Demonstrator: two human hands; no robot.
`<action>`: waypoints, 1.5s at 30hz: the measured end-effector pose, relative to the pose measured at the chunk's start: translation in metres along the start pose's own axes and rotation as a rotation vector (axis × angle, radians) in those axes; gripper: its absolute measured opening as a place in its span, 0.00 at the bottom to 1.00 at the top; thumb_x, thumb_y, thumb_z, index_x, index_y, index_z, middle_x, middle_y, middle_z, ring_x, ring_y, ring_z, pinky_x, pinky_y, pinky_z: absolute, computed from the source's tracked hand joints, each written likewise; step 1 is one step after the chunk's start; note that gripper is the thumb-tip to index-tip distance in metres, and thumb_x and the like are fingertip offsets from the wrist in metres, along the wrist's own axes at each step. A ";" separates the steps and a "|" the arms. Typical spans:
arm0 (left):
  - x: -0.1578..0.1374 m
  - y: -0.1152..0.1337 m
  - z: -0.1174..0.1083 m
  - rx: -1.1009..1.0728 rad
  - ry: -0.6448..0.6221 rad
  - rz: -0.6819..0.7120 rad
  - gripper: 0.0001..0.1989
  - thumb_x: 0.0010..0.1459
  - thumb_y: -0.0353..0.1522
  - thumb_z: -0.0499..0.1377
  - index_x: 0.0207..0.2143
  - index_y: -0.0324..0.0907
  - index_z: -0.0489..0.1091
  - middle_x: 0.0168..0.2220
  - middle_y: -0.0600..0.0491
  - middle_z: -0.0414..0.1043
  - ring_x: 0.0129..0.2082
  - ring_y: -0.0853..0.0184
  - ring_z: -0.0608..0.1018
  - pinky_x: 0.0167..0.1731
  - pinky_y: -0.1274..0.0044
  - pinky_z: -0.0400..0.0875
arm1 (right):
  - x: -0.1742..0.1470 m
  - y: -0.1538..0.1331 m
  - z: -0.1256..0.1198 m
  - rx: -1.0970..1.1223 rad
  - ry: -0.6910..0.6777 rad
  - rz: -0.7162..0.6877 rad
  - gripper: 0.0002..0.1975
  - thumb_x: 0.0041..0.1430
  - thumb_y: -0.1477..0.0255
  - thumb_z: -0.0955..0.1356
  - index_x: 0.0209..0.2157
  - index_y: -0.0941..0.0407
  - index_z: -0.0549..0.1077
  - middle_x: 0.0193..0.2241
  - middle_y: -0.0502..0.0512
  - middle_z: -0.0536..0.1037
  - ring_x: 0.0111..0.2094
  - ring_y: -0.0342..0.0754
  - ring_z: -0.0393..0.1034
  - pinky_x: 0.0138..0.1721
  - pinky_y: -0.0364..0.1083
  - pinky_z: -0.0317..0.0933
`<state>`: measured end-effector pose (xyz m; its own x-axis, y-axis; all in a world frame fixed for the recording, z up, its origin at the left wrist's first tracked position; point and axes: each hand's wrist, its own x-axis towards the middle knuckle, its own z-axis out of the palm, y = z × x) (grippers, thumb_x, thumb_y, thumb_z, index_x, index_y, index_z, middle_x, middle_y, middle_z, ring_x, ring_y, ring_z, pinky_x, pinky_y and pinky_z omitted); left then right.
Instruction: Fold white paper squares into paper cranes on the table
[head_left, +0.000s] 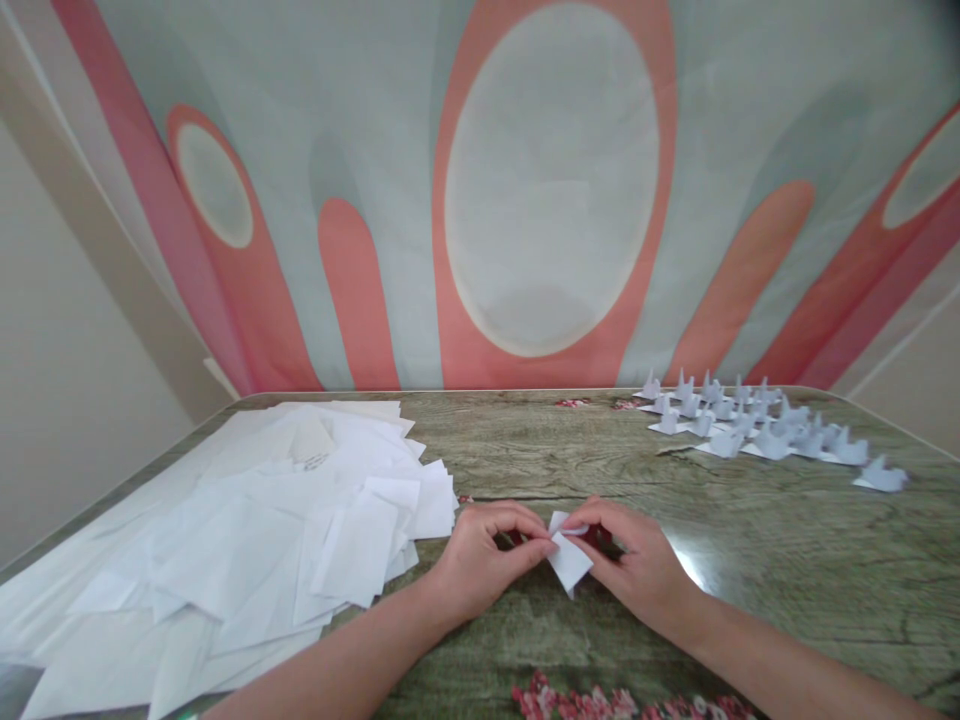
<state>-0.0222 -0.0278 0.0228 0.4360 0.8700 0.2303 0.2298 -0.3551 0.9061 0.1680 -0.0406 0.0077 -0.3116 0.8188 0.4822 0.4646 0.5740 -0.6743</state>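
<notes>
One woodgrain table (495, 445), backdrop (555, 180) behind, underlies folded paper (570, 565).

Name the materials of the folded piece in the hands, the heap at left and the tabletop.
Folded piece: probably paper, white and matte, by its straight edges and sharp corners.
Heap: apparently matte white paper, in thin, overlapping sheets.
Tabletop: wood-like, with grain lines and a glossy glare; real wood or a printed covering, I can't tell.

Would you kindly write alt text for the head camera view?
Left hand and right hand pinch a folded white paper at a brown table. Loose paper sheets lie at left; folded paper figures stand at far right.
</notes>
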 end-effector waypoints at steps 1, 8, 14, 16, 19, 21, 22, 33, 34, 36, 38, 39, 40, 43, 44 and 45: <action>0.000 0.001 0.000 -0.011 0.006 -0.018 0.05 0.50 0.31 0.61 0.26 0.38 0.75 0.29 0.50 0.75 0.30 0.68 0.75 0.33 0.78 0.67 | 0.000 0.000 0.000 0.005 -0.007 0.027 0.04 0.56 0.70 0.65 0.32 0.55 0.71 0.27 0.52 0.74 0.28 0.44 0.67 0.29 0.42 0.60; 0.001 -0.001 0.002 -0.106 0.066 -0.113 0.05 0.49 0.31 0.61 0.25 0.37 0.74 0.29 0.49 0.75 0.30 0.67 0.75 0.33 0.77 0.68 | 0.000 -0.007 -0.003 0.113 -0.040 0.097 0.05 0.59 0.71 0.62 0.31 0.56 0.68 0.27 0.51 0.70 0.27 0.43 0.64 0.29 0.42 0.58; 0.001 -0.003 0.003 -0.125 0.073 -0.140 0.06 0.49 0.31 0.61 0.25 0.36 0.73 0.27 0.49 0.74 0.28 0.68 0.74 0.31 0.78 0.67 | 0.002 -0.006 -0.003 0.169 -0.017 0.079 0.06 0.58 0.72 0.63 0.28 0.56 0.67 0.30 0.53 0.69 0.31 0.44 0.64 0.34 0.43 0.58; 0.002 -0.002 0.004 -0.136 0.079 -0.147 0.06 0.48 0.31 0.61 0.24 0.36 0.72 0.27 0.50 0.74 0.27 0.68 0.74 0.31 0.78 0.67 | 0.002 -0.006 -0.003 0.170 -0.003 0.076 0.06 0.58 0.72 0.63 0.27 0.56 0.68 0.30 0.53 0.69 0.31 0.44 0.64 0.35 0.44 0.58; 0.002 -0.004 0.004 -0.154 0.089 -0.160 0.06 0.48 0.31 0.61 0.24 0.36 0.72 0.27 0.50 0.74 0.27 0.69 0.73 0.30 0.78 0.67 | 0.002 -0.005 -0.002 0.194 0.012 0.112 0.04 0.57 0.72 0.64 0.28 0.56 0.67 0.30 0.52 0.68 0.30 0.44 0.64 0.33 0.43 0.58; 0.002 -0.006 0.004 -0.168 0.093 -0.175 0.06 0.48 0.31 0.61 0.25 0.36 0.72 0.26 0.51 0.74 0.26 0.70 0.73 0.30 0.79 0.67 | 0.002 -0.005 -0.001 0.218 0.015 0.153 0.03 0.57 0.71 0.64 0.30 0.56 0.67 0.29 0.51 0.68 0.28 0.43 0.63 0.31 0.42 0.58; 0.002 -0.007 0.004 -0.176 0.094 -0.187 0.06 0.48 0.31 0.61 0.25 0.36 0.71 0.26 0.51 0.73 0.25 0.70 0.72 0.29 0.79 0.67 | 0.001 -0.005 0.000 0.228 0.012 0.174 0.03 0.57 0.71 0.64 0.31 0.56 0.67 0.29 0.51 0.68 0.27 0.42 0.62 0.30 0.42 0.58; 0.001 -0.008 0.006 -0.114 0.133 -0.197 0.06 0.48 0.32 0.61 0.26 0.37 0.70 0.24 0.53 0.72 0.24 0.71 0.72 0.27 0.80 0.66 | 0.002 -0.004 -0.003 0.228 0.036 0.191 0.04 0.58 0.70 0.63 0.33 0.56 0.67 0.28 0.50 0.68 0.31 0.44 0.63 0.33 0.42 0.58; 0.001 -0.007 0.006 -0.079 0.133 -0.184 0.06 0.48 0.32 0.61 0.26 0.37 0.70 0.24 0.53 0.72 0.24 0.71 0.72 0.27 0.80 0.66 | 0.003 -0.004 -0.004 0.211 0.047 0.179 0.04 0.58 0.70 0.63 0.34 0.56 0.67 0.30 0.51 0.68 0.32 0.44 0.63 0.34 0.43 0.58; 0.000 -0.006 0.006 0.000 0.128 -0.152 0.05 0.49 0.32 0.61 0.26 0.38 0.71 0.25 0.53 0.73 0.24 0.71 0.72 0.27 0.80 0.66 | 0.003 -0.005 -0.005 0.179 0.035 0.162 0.06 0.56 0.69 0.65 0.36 0.56 0.67 0.33 0.52 0.69 0.34 0.45 0.63 0.35 0.43 0.58; -0.001 -0.004 0.006 0.066 0.121 -0.114 0.05 0.49 0.31 0.60 0.26 0.38 0.71 0.25 0.53 0.73 0.25 0.71 0.73 0.28 0.80 0.66 | 0.004 -0.006 -0.005 0.158 -0.016 0.144 0.07 0.55 0.69 0.66 0.36 0.56 0.68 0.33 0.52 0.69 0.35 0.45 0.63 0.36 0.44 0.58; -0.002 -0.003 0.006 0.088 0.119 -0.097 0.04 0.50 0.31 0.60 0.26 0.38 0.71 0.25 0.53 0.73 0.26 0.70 0.73 0.29 0.80 0.67 | 0.004 -0.007 -0.005 0.152 -0.045 0.133 0.06 0.56 0.69 0.66 0.35 0.56 0.69 0.32 0.52 0.70 0.35 0.45 0.63 0.36 0.44 0.58; -0.002 -0.002 0.006 0.102 0.119 -0.085 0.04 0.50 0.31 0.60 0.26 0.38 0.71 0.25 0.53 0.73 0.26 0.70 0.73 0.30 0.80 0.67 | 0.004 -0.007 -0.004 0.148 -0.068 0.124 0.05 0.56 0.69 0.65 0.33 0.56 0.70 0.30 0.52 0.70 0.34 0.45 0.64 0.36 0.44 0.58; -0.002 0.001 0.005 0.098 0.133 -0.081 0.04 0.49 0.31 0.60 0.28 0.38 0.72 0.26 0.53 0.74 0.27 0.70 0.74 0.31 0.80 0.68 | 0.005 -0.007 -0.004 0.148 -0.078 0.125 0.07 0.58 0.70 0.64 0.29 0.56 0.71 0.27 0.51 0.70 0.33 0.45 0.64 0.36 0.44 0.57; -0.001 0.002 0.004 0.086 0.136 -0.085 0.05 0.49 0.31 0.60 0.29 0.39 0.72 0.27 0.53 0.74 0.28 0.70 0.74 0.32 0.79 0.68 | 0.005 -0.006 -0.004 0.156 -0.067 0.134 0.07 0.58 0.70 0.64 0.29 0.56 0.72 0.27 0.51 0.71 0.32 0.45 0.64 0.36 0.44 0.58; -0.001 0.003 0.003 0.074 0.135 -0.087 0.05 0.50 0.31 0.60 0.31 0.39 0.72 0.29 0.53 0.74 0.29 0.69 0.74 0.33 0.79 0.68 | 0.006 -0.005 -0.004 0.169 -0.051 0.144 0.07 0.58 0.70 0.64 0.30 0.56 0.72 0.27 0.51 0.71 0.32 0.45 0.65 0.35 0.44 0.58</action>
<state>-0.0191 -0.0309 0.0238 0.2916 0.9349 0.2025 0.3271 -0.2964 0.8973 0.1674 -0.0387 0.0156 -0.2956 0.8895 0.3484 0.3635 0.4420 -0.8201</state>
